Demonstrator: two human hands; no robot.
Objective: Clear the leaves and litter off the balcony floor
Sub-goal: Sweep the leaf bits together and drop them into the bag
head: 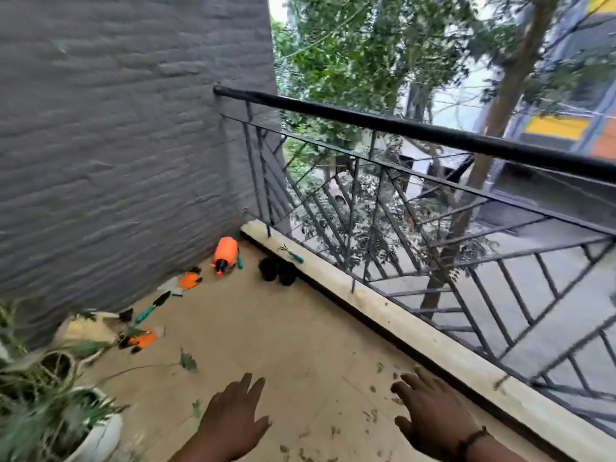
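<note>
both hands were extended low over the tan tiled balcony floor (283,328), palms down and holding nothing. the left hand (233,418) had its fingers straight and close together, pointing toward the far end; the right hand (430,415), with a dark beaded bracelet (470,440) at the wrist, had its fingers straight and slightly spread. whether either palm touched the floor could not be told. small green and brown leaf fragments (370,415) lay scattered on the floor between and around the hands, thickest near the right hand and beside the pale stone kerb (383,305) under the black metal railing (433,208). a larger green leaf (188,361) on a thin stem lay to the left of centre. at the near left stood white pots with green plants (60,418). along the grey textured wall (116,145) lay orange and grey gardening gloves (141,340), a teal-handled black trowel (151,308) and a second orange glove (188,280). farther off stood an orange spray bottle (226,253), tipped on its side, and two small black pots (278,273) just beside the kerb. a small teal-handled hand rake (292,254) rested on the kerb. trees and a street showed beyond the railing.
</note>
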